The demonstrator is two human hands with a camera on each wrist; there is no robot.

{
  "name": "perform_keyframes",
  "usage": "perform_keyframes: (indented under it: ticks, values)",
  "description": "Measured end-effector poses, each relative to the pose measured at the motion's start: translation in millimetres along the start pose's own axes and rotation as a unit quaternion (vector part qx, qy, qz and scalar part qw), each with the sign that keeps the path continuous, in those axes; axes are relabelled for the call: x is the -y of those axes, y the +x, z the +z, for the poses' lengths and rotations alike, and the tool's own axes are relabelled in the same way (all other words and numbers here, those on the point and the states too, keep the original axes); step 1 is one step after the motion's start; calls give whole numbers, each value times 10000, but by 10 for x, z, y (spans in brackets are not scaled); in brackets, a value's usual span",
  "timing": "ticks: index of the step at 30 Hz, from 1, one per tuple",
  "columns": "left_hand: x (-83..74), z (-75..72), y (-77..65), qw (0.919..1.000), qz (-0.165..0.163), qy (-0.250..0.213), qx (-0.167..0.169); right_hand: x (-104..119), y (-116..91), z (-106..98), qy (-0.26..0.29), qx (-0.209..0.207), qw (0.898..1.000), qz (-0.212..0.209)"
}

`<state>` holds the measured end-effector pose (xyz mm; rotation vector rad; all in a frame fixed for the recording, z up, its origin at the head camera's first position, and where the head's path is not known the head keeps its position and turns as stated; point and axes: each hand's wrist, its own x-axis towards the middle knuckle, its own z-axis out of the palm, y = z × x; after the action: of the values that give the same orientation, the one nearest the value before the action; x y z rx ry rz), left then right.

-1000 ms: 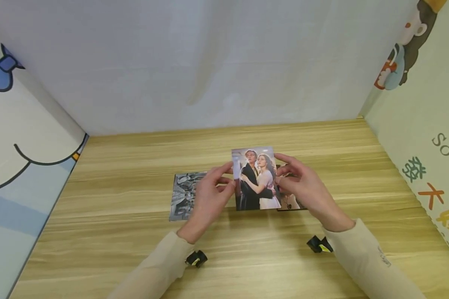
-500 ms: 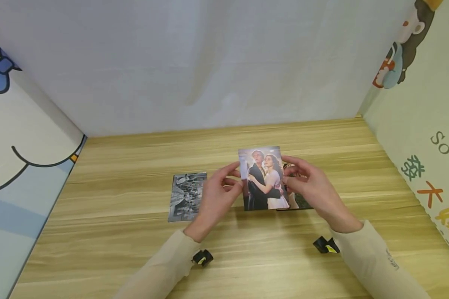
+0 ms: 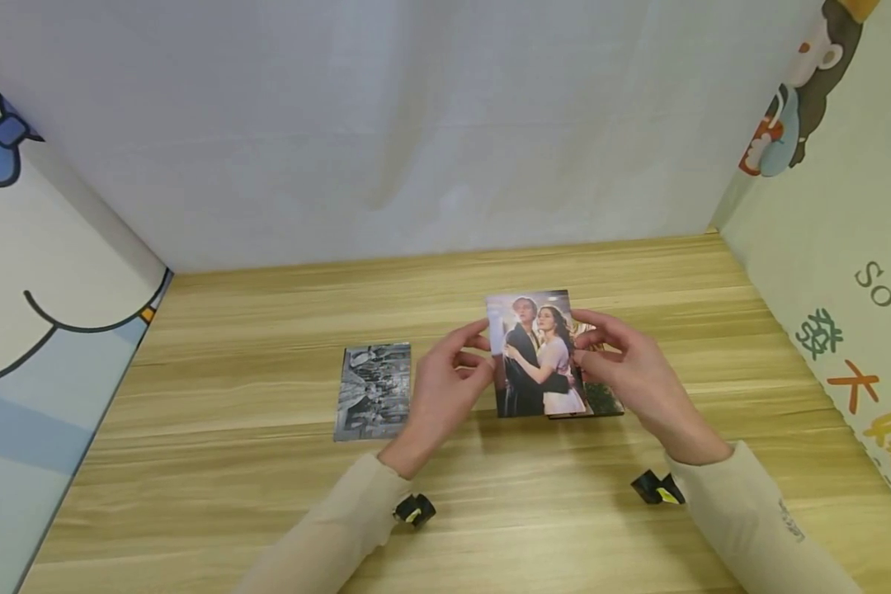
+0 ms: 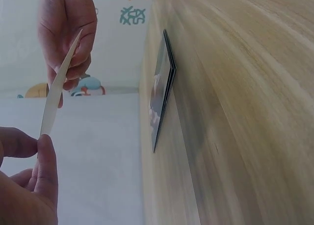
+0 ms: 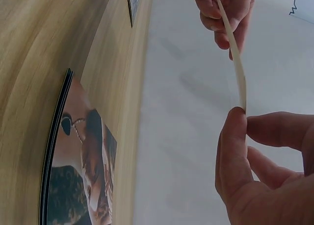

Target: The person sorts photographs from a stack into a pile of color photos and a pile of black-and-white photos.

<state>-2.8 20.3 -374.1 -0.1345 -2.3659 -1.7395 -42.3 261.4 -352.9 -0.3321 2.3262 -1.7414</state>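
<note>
A colour photo card [image 3: 538,355] showing an embracing couple is held up over the table, face toward the head camera. My left hand [image 3: 449,379] pinches its left edge between thumb and fingers. The opposite edge is pinched by my right hand [image 3: 629,375]. Both wrist views show the card [image 4: 55,97] edge-on, slightly bowed and well above the wood. Below and behind it lies a small stack of dark-edged photo cards [image 5: 81,171], partly hidden in the head view; a portrait with a necklace is on top.
Left of my left hand, a black-and-white photo card [image 3: 374,392] lies flat on the wood-grain table [image 3: 230,371]. A pale wall [image 3: 304,148] rises behind the table, and printed panels [image 3: 817,247] flank it. Small black devices [image 3: 414,511] show beside both sleeves.
Both hands have shifted a little to the right with the couple photo between them. The black-and-white card is now fully uncovered, and the stack's right part shows more.
</note>
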Motion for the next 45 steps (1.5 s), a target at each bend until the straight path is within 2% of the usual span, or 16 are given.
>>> perform_keyframes:
  ticks: [15, 45]
  values:
    - [-42, 142, 64, 9999, -132, 69, 24, -32, -34, -134, -113, -58, 9999, 10]
    - [-52, 363, 173, 9993, -184, 19, 339, -136, -75, -353, -413, -247, 9988, 65]
